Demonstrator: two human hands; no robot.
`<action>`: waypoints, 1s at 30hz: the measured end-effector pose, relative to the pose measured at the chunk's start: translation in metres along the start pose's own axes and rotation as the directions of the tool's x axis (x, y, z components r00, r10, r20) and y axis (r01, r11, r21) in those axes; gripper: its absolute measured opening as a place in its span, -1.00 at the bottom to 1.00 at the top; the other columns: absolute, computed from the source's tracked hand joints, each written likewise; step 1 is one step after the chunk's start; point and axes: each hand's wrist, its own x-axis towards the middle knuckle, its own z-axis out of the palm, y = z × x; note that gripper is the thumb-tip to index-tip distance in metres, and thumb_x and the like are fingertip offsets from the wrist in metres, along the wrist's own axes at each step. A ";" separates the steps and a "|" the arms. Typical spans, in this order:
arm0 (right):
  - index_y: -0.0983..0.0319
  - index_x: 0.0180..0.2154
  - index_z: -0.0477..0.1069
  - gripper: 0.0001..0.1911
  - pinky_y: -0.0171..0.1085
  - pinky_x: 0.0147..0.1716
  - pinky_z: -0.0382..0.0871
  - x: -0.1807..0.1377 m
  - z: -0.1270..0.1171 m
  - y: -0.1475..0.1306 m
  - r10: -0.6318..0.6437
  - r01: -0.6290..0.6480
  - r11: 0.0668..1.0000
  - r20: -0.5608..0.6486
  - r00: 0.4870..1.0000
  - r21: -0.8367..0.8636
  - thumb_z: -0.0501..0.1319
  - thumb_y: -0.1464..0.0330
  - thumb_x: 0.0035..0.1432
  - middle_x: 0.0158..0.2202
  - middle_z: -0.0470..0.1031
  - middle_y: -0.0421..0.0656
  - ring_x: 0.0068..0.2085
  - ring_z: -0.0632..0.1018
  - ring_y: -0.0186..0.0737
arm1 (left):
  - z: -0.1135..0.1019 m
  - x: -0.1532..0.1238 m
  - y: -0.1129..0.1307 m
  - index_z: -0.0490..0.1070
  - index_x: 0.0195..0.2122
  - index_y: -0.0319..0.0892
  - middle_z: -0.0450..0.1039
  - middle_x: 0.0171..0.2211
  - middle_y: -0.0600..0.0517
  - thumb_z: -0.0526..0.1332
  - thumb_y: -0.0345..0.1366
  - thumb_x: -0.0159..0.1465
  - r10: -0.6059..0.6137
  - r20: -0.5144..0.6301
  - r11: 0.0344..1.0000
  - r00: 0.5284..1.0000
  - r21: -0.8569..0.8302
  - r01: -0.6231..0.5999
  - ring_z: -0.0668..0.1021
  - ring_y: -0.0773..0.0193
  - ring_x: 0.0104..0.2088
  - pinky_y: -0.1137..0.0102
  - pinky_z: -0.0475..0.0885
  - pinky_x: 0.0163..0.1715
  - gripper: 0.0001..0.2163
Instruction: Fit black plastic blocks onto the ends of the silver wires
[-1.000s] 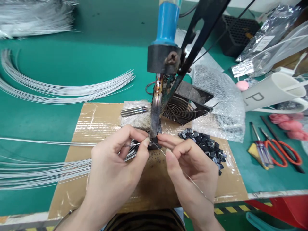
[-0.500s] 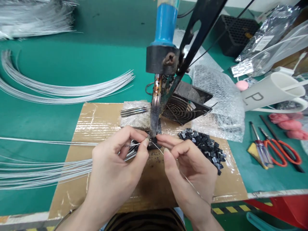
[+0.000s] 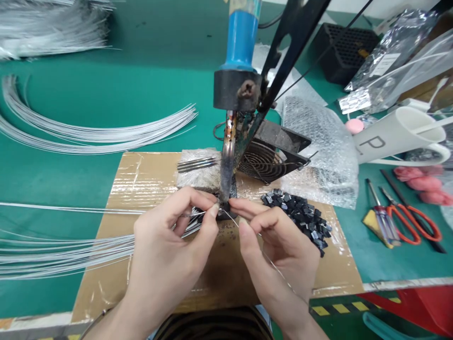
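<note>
Working right at the hot end, the head view shows both hands meeting under the soldering iron [image 3: 227,177], its blue handle at twelve o'clock from the tip. The left hand [image 3: 168,248] pinches a pale strand [image 3: 200,213] between thumb and forefinger, close in at eight o'clock, just beside the tip. The right hand [image 3: 293,250], at four o'clock, traps a thin silvery wire [image 3: 232,218] under its thumb; one end runs up to the meeting point, the other trails across the palm.

So how far along? This piece looks mid-process to me: strand and wire are both up at the tip, but fingertips and iron cover the contact, so I can't call it joined. Round the dial, two loose strands [image 3: 71,208] stretch out at nine; more pale strands [image 3: 71,250] fan out between eight and nine. A curved bundle [image 3: 116,134] lies near ten, with a big heap [image 3: 53,28] beyond. Which of these are finished and which are waiting, I can't tell. Over between three and four, a pile of black pieces [image 3: 300,219] sits on the cardboard [image 3: 336,269], none of them in the fingers.
</note>
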 end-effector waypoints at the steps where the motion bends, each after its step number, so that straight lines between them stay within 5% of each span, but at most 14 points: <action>1: 0.14 -0.39 0.45 -0.78 -0.19 0.15 0.52 0.000 0.000 0.000 -0.003 0.003 1.000 0.001 1.000 -0.002 0.30 0.56 0.23 -0.02 0.72 -0.17 0.08 0.69 -0.16 | 0.000 0.000 0.000 0.53 -0.40 -0.07 0.64 -0.36 0.15 0.33 -0.34 0.24 -0.004 0.002 1.000 1.000 -0.001 0.004 0.68 0.26 -0.29 0.46 0.46 -0.45 -0.93; 18: 0.14 -0.38 0.45 -0.79 -0.14 0.10 0.56 0.000 0.001 -0.001 -0.028 0.028 0.999 -0.012 1.000 -0.017 0.30 0.53 0.26 -0.03 0.72 -0.11 0.04 0.71 -0.10 | -0.002 -0.003 -0.001 0.53 -0.39 -0.04 0.63 -0.36 0.17 0.32 -0.35 0.27 0.034 0.003 0.999 0.999 0.018 -0.034 0.67 0.29 -0.28 0.46 0.45 -0.40 -0.90; 30: 0.14 -0.38 0.45 -0.80 -0.15 0.06 0.58 -0.001 0.002 0.000 -0.049 0.048 0.998 -0.022 0.999 -0.046 0.32 0.52 0.24 -0.03 0.73 -0.10 0.00 0.73 -0.10 | -0.001 -0.001 0.001 0.52 -0.40 -0.06 0.63 -0.38 0.15 0.31 -0.36 0.25 0.042 -0.001 0.999 0.999 0.031 -0.042 0.64 0.29 -0.35 0.44 0.33 -0.56 -0.90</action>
